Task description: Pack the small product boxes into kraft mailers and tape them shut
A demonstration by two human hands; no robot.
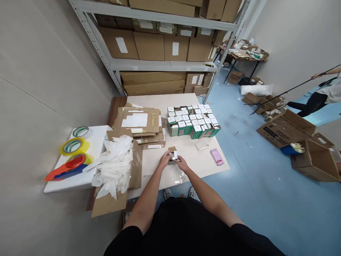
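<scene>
A small cardboard box point(172, 162) with raised flaps is between my hands above the near part of the table. My left hand point(164, 159) is closed on the box's left side. At its right side, my right hand point(182, 163) grips the edge with its fingers. Something white shows at the box's opening, too small to name. Beyond my hands stand several rows of small white-topped boxes point(196, 122) with green sides. To their left lies a stack of flattened cardboard point(144, 120). A flat white piece point(201, 144) rests on the table right of my hands.
At left, a white surface point(93, 142) bears tape rolls point(72, 146) and an orange tape dispenser point(65, 168). White scraps point(114, 163) fill a carton beside it. A shelf of cartons point(149, 46) stands behind the table. A person point(317, 99) holds a pole at far right, near open cartons point(317, 160).
</scene>
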